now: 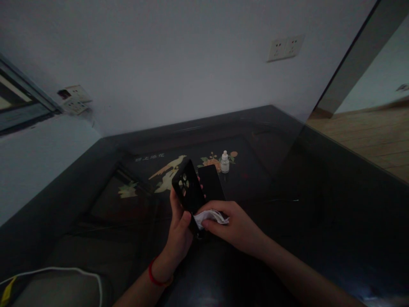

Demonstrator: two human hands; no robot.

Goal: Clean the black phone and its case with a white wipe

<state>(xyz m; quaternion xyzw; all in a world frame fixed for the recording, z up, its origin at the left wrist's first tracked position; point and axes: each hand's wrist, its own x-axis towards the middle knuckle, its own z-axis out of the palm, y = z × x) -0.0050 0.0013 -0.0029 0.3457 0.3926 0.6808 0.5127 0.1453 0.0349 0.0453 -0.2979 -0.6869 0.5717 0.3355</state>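
Observation:
My left hand (179, 232) is wrapped round a black phone case (191, 187), held up at a tilt with its camera cutouts towards the top. In my right hand (228, 219) a crumpled white tissue (209, 216) is pinched between thumb and fingers. The tissue touches the lower part of the case's inner side. Behind the case a dark phone (211, 181) lies on the glossy black table (262, 179). A small white dropper bottle (225, 162) stands upright just beyond the phone's far right corner.
Painted flowers and a bird (169, 172) decorate the tabletop. A wall with sockets (285, 47) rises behind the table. At the lower left runs a white cable (73, 269) with a yellow tag (8, 292). Wooden floor (367, 136) lies to the right.

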